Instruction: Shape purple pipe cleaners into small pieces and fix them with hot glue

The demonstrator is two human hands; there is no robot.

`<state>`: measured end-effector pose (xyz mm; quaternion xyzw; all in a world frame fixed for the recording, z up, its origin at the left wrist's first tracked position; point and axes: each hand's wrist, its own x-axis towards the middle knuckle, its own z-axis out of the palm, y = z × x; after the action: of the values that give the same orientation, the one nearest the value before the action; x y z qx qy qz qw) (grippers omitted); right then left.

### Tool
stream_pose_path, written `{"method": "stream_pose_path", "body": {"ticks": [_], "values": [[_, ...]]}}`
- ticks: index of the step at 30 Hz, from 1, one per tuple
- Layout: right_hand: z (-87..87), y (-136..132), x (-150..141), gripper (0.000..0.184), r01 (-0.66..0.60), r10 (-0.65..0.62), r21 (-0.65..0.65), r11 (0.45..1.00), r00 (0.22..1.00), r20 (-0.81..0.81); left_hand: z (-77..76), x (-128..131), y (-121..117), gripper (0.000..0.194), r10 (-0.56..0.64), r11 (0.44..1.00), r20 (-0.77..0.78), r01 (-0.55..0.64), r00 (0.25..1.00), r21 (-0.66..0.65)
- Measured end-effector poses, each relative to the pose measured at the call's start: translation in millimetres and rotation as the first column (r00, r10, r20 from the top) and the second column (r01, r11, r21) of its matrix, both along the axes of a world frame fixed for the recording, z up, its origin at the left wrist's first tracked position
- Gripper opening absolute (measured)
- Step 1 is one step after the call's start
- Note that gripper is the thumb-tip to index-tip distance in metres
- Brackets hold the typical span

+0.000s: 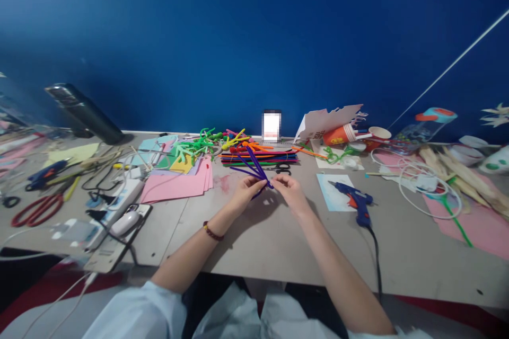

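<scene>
Several purple pipe cleaners (256,165) fan out upward and to the left from a joined lower end, held above the middle of the table. My left hand (249,190) pinches them from the left, near that lower end. From the right, my right hand (287,190) pinches the same joint with thumb and forefinger. Just beyond my hands lies a stack of straight pipe cleaners (234,159) in mixed colours. Black-handled scissors (283,169) rest in front of the stack, partly hidden by my right hand and the purple pieces.
A blue glue gun (358,201) lies on a light blue card to the right, its cord running off the front edge. Pink paper (175,185), green pipe cleaner shapes (194,145) and a power strip (115,206) are on the left. Paper cups (340,134) stand at the back.
</scene>
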<state>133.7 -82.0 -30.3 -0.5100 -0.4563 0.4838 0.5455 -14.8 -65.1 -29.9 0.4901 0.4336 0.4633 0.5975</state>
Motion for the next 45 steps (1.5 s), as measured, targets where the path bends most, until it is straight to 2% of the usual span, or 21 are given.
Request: {"method": "stream_pose_path", "body": {"ticks": [8, 18, 27, 36, 38, 42, 45], "values": [[-5.1, 1, -2, 0.018, 0.026, -0.047, 0.157, 0.987, 0.990, 0.131, 4.3, 6, -4, 0.034, 0.065, 0.997, -0.009, -0.064, 0.998, 0.043], [-6.2, -3, -8, 0.016, 0.028, -0.049, 0.177, 0.984, 0.992, 0.117, 1.0, 10, -8, 0.038, 0.129, 0.991, -0.021, -0.128, 0.991, 0.041], [-7.4, -3, -9, 0.018, 0.006, -0.011, 0.117, 0.993, 0.999, 0.049, -0.8, 11, -11, 0.034, 0.144, 0.988, 0.015, -0.145, 0.989, 0.051], [-8.7, -3, -10, 0.016, 0.024, -0.040, 0.154, 0.988, 0.994, 0.100, -0.1, 11, -10, 0.028, 0.141, 0.990, 0.070, -0.142, 0.987, 0.008], [-7.9, -3, -10, 0.016, 0.034, -0.040, 0.143, 0.989, 0.998, 0.039, 0.7, 11, -9, 0.027, 0.132, 0.991, 0.132, -0.126, 0.982, -0.049], [-6.6, -1, -9, 0.019, 0.014, 0.016, 0.132, 0.991, 0.975, -0.221, 2.0, 11, -8, 0.028, 0.103, 0.978, 0.331, -0.034, 0.938, -0.207], [-6.7, 0, -7, 0.023, -0.042, 0.085, 0.148, 0.988, 0.951, -0.299, 1.0, 11, -5, 0.028, 0.111, 0.967, 0.421, -0.001, 0.900, -0.255]]}}
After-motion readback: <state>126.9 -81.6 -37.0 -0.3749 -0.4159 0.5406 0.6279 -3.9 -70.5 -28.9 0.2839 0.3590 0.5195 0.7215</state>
